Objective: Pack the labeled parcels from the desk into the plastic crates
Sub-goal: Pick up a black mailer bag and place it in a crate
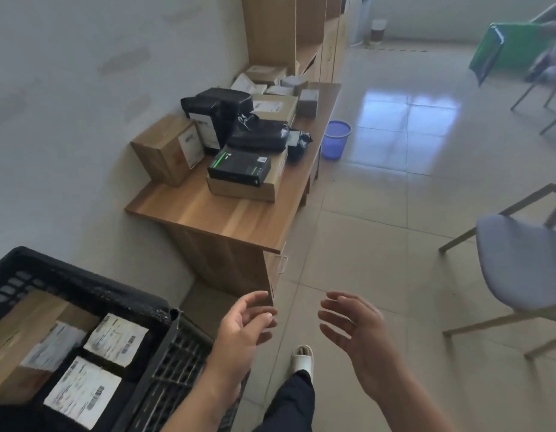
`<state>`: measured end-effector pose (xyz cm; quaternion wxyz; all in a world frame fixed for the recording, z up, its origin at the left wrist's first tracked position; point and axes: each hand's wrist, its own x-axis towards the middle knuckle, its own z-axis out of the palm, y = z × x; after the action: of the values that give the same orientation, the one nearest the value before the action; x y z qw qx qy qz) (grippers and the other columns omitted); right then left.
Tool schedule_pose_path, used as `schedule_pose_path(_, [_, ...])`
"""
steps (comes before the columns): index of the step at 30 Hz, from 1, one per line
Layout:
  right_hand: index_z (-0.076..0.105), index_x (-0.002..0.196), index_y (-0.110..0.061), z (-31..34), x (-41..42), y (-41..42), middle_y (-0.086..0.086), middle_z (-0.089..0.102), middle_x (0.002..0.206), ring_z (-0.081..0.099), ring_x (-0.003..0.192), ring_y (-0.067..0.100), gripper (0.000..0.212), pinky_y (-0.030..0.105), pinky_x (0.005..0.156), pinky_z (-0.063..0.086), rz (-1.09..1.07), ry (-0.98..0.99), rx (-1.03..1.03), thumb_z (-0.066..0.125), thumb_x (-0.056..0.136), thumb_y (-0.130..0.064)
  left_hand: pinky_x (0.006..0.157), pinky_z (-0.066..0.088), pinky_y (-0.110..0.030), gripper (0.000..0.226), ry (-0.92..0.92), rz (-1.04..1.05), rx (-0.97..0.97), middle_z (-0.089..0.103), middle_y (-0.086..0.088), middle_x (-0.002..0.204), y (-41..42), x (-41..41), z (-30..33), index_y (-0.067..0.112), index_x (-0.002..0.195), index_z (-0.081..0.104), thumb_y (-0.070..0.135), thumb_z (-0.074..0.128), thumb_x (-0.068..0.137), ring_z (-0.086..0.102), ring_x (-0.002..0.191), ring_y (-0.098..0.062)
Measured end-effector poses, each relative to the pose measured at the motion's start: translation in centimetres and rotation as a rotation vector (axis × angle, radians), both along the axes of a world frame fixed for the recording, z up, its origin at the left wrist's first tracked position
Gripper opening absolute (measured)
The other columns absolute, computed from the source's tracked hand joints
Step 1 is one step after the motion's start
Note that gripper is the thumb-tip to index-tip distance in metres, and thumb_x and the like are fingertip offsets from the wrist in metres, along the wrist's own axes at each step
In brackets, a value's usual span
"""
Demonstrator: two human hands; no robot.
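The parcels (239, 129) are piled along the wooden bench (227, 219) that stands against the white wall at the middle left. Nearest on the bench, a dark box with green print (239, 166) is set on top of a flat cardboard box (245, 188). Just to its left, a cardboard box with a white label (169, 148) is stood close to the wall. Behind these, black plastic-wrapped packages (220, 110) are heaped, and further off more labelled cardboard boxes and pale mailers (270, 82) are seen at the far end of the bench.

At the near left corner a black plastic crate (83, 285) is seen, well apart from the pile on the bench. Inside it, a cardboard box (24, 332) and dark packages with white labels (114, 338) are already laid.

Both hands are held out low in the near middle, over the tiled floor, with nothing grasped. The left hand (242, 328) is shown with its fingers loosely spread, just right of the crate's corner. The right hand (354, 328) is likewise relaxed and released, palm turned toward the left one; the two are apart.

Below the hands, a dark trouser leg and a pale shoe (301, 357) are seen on the floor. A blue bin (336, 138) is stood on the floor just right of the bench, and a grey chair (519, 269) is placed at the right.
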<state>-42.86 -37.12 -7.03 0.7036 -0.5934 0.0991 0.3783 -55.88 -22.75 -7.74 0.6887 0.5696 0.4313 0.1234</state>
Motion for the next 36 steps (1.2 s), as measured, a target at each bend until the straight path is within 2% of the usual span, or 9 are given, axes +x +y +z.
schedule_pose_path(6, [0.075, 0.103, -0.004, 2.5, 12.0, 5.5, 0.012, 0.076, 0.094, 0.073, 0.089, 0.026, 0.020, 0.046, 0.091, 0.057, 0.026, -0.067, -0.062, 0.056, 0.100, -0.009, 0.096, 0.059, -0.043, 0.024, -0.053, -0.006, -0.025, 0.075, -0.007, 0.106, 7.3, 12.5, 1.3, 0.022, 0.118, 0.068, 0.008, 0.059, 0.101, 0.072, 0.104, -0.026])
schedule_pose_path(11, [0.074, 0.102, -0.003, 5.0, 20.2, 9.8, 0.011, 0.076, 0.091, 0.073, 0.085, 0.024, 0.020, 0.045, 0.090, 0.056, 0.017, -0.105, -0.029, 0.055, 0.099, -0.008, 0.091, 0.059, -0.033, 0.020, -0.064, -0.064, -0.025, 0.075, -0.002, 0.107, 11.9, 21.6, 2.4, 0.025, 0.117, 0.068, 0.014, 0.059, 0.103, 0.072, 0.103, -0.022])
schedule_pose_path(16, [0.075, 0.102, -0.004, 4.6, 26.7, 13.3, 0.013, 0.077, 0.094, 0.075, 0.088, 0.026, 0.021, 0.043, 0.086, 0.058, -0.016, -0.068, -0.013, 0.055, 0.099, -0.010, 0.092, 0.059, -0.034, 0.021, -0.045, -0.094, -0.029, 0.075, -0.002, 0.105, 15.0, 28.1, 2.7, 0.025, 0.116, 0.068, 0.012, 0.060, 0.101, 0.072, 0.102, -0.022])
schedule_pose_path(20, [0.074, 0.104, -0.002, 3.5, 32.3, 17.3, 0.013, 0.077, 0.094, 0.074, 0.089, 0.027, 0.022, 0.041, 0.083, 0.058, 0.034, -0.044, -0.019, 0.054, 0.100, -0.009, 0.092, 0.060, -0.037, 0.022, 0.004, -0.015, -0.011, 0.076, -0.001, 0.103, 18.1, 31.9, 1.9, 0.024, 0.114, 0.070, 0.010, 0.060, 0.100, 0.072, 0.101, -0.021])
schedule_pose_path(26, [0.074, 0.104, -0.002, 1.2, 41.8, 25.9, 0.012, 0.076, 0.093, 0.074, 0.086, 0.024, 0.021, 0.043, 0.087, 0.059, 0.265, 0.013, -0.004, 0.055, 0.099, -0.009, 0.087, 0.057, -0.039, 0.026, 0.037, 0.248, -0.012, 0.075, -0.013, 0.104, 22.8, 38.5, 0.7, 0.016, 0.112, 0.072, -0.002, 0.058, 0.098, 0.069, 0.088, -0.019])
schedule_pose_path(30, [0.075, 0.100, -0.007, 1.0, 48.4, 31.1, 0.010, 0.076, 0.091, 0.073, 0.082, 0.022, 0.019, 0.039, 0.080, 0.059, 0.450, 0.054, 0.033, 0.056, 0.098, -0.008, 0.080, 0.057, -0.031, 0.026, 0.117, 0.376, 0.000, 0.076, -0.012, 0.103, 24.7, 43.7, 1.2, 0.017, 0.110, 0.073, -0.001, 0.059, 0.098, 0.069, 0.090, -0.019])
schedule_pose_path(33, [0.075, 0.096, -0.010, 1.5, 52.9, 34.5, 0.009, 0.076, 0.089, 0.071, 0.081, 0.020, 0.017, 0.040, 0.083, 0.057, 0.597, 0.049, 0.035, 0.058, 0.098, -0.006, 0.082, 0.057, -0.031, 0.026, 0.137, 0.461, 0.009, 0.077, -0.008, 0.100, 25.8, 47.6, 2.1, 0.018, 0.109, 0.074, 0.000, 0.060, 0.097, 0.069, 0.090, -0.018])
schedule_pose_path(36, [0.076, 0.100, -0.009, 1.5, 56.3, 37.8, 0.011, 0.074, 0.093, 0.069, 0.086, 0.022, 0.013, 0.041, 0.087, 0.056, 0.736, -0.014, -0.024, 0.065, 0.095, -0.005, 0.091, 0.057, -0.041, 0.025, 0.137, 0.542, 0.014, 0.078, 0.001, 0.093, 26.8, 50.6, 2.7, 0.018, 0.107, 0.074, 0.000, 0.059, 0.098, 0.072, 0.089, -0.016])
